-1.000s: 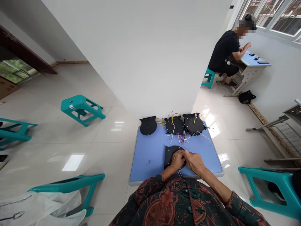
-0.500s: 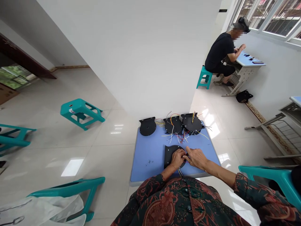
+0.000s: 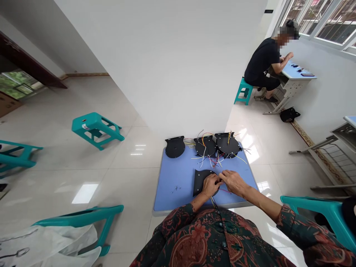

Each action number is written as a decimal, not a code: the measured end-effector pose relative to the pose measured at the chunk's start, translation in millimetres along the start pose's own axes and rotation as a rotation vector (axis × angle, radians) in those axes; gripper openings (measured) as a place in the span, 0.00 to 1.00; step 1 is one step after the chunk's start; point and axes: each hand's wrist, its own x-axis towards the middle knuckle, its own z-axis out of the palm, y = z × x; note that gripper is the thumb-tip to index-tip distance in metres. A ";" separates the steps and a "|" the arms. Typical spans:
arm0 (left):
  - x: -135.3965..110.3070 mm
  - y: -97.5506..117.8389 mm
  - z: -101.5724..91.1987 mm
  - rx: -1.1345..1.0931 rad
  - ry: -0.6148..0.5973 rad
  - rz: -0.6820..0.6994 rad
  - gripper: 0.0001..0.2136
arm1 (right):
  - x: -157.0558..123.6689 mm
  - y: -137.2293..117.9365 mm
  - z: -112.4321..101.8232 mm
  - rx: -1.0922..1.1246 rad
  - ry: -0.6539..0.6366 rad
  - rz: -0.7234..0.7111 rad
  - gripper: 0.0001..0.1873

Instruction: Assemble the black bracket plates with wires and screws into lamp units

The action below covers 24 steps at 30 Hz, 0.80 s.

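A black round plate [image 3: 198, 180] lies near the front of the blue table [image 3: 175, 178]. My left hand [image 3: 210, 185] rests on the plate with its fingers curled in a pinch. My right hand [image 3: 233, 182] meets it from the right, fingers pinched together at the same spot. A thin red wire [image 3: 226, 191] runs out under my right hand, and yellow and dark wires [image 3: 213, 202] hang off the table's front edge below my left hand. What exactly the fingertips grip is too small to tell.
Three more black plates [image 3: 175, 147] [image 3: 205, 147] [image 3: 227, 144] with coloured wires line the table's far edge. Small screws [image 3: 175, 189] lie at the left. Teal stools [image 3: 94, 128] [image 3: 319, 218] stand around. Another person [image 3: 264, 63] sits at a desk at the back right.
My right hand has drawn in to meet the left hand over the plate, and a red wire now shows beneath it. The view shifted slightly.
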 end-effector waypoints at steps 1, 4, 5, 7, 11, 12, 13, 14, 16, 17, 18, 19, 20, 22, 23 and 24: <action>0.0 0.5 0.4 -0.001 -0.002 -0.002 0.06 | 0.2 -1.2 0.5 0.015 0.007 0.082 0.06; -0.4 0.5 -0.6 -0.020 -0.009 -0.008 0.05 | 1.6 -10.0 2.2 0.036 0.020 0.278 0.08; -0.5 -0.1 -2.0 -0.032 -0.016 -0.006 0.04 | 2.0 -12.9 2.6 0.036 0.023 0.298 0.08; -0.3 -2.2 -6.6 -0.066 -0.043 0.006 0.02 | 2.0 -16.5 3.0 0.039 0.031 0.280 0.07; 2.5 -6.4 -17.6 -0.146 -0.109 0.039 0.04 | -0.8 -14.6 4.6 0.038 0.071 0.142 0.13; 3.4 -6.7 -19.1 -0.160 -0.120 0.047 0.04 | -1.8 -12.9 5.5 0.031 0.087 0.108 0.15; 4.3 -6.4 -19.7 -0.169 -0.126 0.053 0.03 | -2.7 -11.2 6.4 0.025 0.102 0.084 0.16; 4.9 -5.8 -19.5 -0.173 -0.126 0.056 0.02 | -3.6 -9.7 7.5 0.022 0.113 0.076 0.16; 5.4 -3.7 -17.2 -0.166 -0.109 0.048 0.03 | -5.5 -7.7 9.8 0.028 0.127 0.104 0.15; 5.3 -2.5 -15.6 -0.157 -0.095 0.039 0.03 | -6.3 -7.6 11.1 0.038 0.139 0.132 0.13; 5.0 -1.4 -14.1 -0.147 -0.082 0.030 0.05 | -7.1 -8.1 12.6 0.053 0.156 0.169 0.10; 4.6 -0.5 -12.8 -0.137 -0.072 0.022 0.06 | -7.6 -9.3 14.2 0.070 0.178 0.212 0.08; 4.1 0.3 -11.9 -0.129 -0.067 0.018 0.06 | -7.7 -11.0 16.1 0.087 0.200 0.260 0.06; 3.4 1.4 -11.3 -0.115 -0.065 0.014 0.07 | -6.8 -15.1 20.1 0.108 0.232 0.348 0.06; 3.2 1.7 -11.4 -0.110 -0.067 0.013 0.07 | -5.9 -16.9 22.0 0.108 0.241 0.373 0.06; 3.0 1.9 -11.6 -0.105 -0.068 0.011 0.07 | -4.8 -18.3 23.7 0.103 0.250 0.378 0.05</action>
